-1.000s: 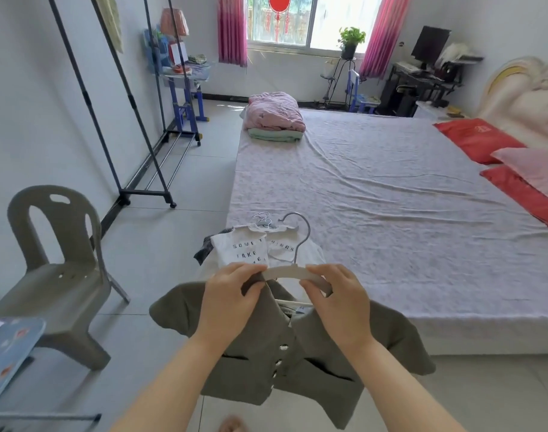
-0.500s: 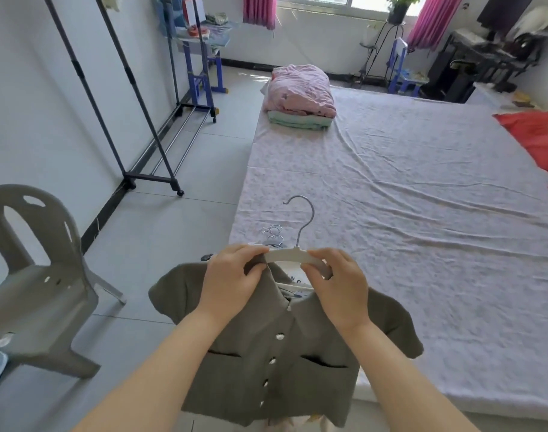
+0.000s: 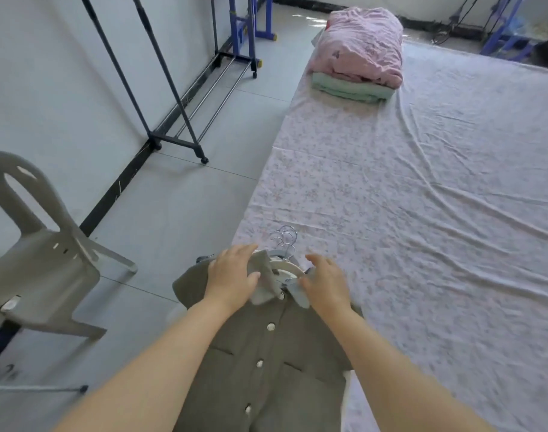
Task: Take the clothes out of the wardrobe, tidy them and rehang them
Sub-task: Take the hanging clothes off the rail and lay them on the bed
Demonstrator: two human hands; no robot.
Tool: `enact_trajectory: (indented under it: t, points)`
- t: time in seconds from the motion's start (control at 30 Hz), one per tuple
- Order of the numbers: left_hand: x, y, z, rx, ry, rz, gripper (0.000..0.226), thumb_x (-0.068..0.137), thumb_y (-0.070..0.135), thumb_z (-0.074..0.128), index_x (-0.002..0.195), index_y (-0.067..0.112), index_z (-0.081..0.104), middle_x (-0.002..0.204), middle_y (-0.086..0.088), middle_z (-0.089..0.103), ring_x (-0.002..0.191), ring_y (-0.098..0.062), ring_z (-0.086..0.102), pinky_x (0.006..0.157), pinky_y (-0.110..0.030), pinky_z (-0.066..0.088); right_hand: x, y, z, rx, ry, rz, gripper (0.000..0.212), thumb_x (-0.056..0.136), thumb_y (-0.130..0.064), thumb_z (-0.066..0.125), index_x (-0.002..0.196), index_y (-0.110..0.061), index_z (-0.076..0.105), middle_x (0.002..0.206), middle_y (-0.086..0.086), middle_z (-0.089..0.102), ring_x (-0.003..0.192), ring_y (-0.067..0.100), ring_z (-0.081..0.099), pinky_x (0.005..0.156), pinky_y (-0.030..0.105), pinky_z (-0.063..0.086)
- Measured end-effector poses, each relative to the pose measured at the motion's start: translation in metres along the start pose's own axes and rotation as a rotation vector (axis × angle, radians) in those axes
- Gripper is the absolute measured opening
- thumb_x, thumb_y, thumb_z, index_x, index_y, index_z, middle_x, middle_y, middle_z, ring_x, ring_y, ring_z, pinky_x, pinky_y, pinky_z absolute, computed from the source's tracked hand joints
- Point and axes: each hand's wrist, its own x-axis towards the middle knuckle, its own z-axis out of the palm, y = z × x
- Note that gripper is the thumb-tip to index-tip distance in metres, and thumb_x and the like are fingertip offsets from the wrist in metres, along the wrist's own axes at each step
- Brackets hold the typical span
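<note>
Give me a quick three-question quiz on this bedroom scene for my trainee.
1. True or false: the grey shirt has a white hanger in it.
2. What lies under the pink quilt? A) red pillow B) green blanket C) black jacket
3. Fill in: the left hand and right hand both touch the shirt's ____.
Key: 1 true; 2 B; 3 collar.

Folded blankets (image 3: pixel 360 48) on bed (image 3: pixel 422 213)
</note>
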Motion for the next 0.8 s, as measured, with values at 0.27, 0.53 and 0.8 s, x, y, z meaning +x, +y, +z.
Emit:
enact_trajectory:
  t: [0.27, 0.53, 0.8]
  points:
    - [-0.005, -0.027, 0.033, 0.150, -0.185, -0.162, 0.051, 0.088, 0.032, 0.054, 0.136, 0.027, 0.039, 0.136, 0.005, 0.045, 0.127, -0.019, 0.039, 0.098, -0.034, 0.032, -0.006, 0.057, 0.033, -0.087, -0.204, 0.106, 0.044, 0.089, -0.024, 0.055, 0.131, -0.018, 0.046, 0.132, 0.003, 0.048, 0.123, 0.019, 0.042, 0.096, 0.030, 0.038]
    - [-0.011, -0.014, 0.030, 0.231, -0.272, -0.086, 0.047, 0.089, 0.036, 0.051, 0.134, 0.029, 0.041, 0.133, 0.005, 0.047, 0.125, -0.017, 0.041, 0.099, -0.034, 0.031, -0.034, 0.073, 0.023, -0.101, -0.175, 0.178, 0.045, 0.090, -0.028, 0.054, 0.133, -0.020, 0.043, 0.136, 0.001, 0.042, 0.124, 0.018, 0.042, 0.098, 0.030, 0.039]
    - [-0.015, 0.015, 0.015, 0.241, -0.379, 0.110, 0.045, 0.088, 0.035, 0.053, 0.132, 0.027, 0.044, 0.134, 0.005, 0.048, 0.124, -0.016, 0.043, 0.100, -0.034, 0.034, -0.087, 0.077, 0.003, -0.019, -0.038, 0.303, 0.046, 0.090, -0.025, 0.054, 0.134, -0.015, 0.044, 0.134, 0.005, 0.046, 0.124, 0.021, 0.043, 0.100, 0.030, 0.038]
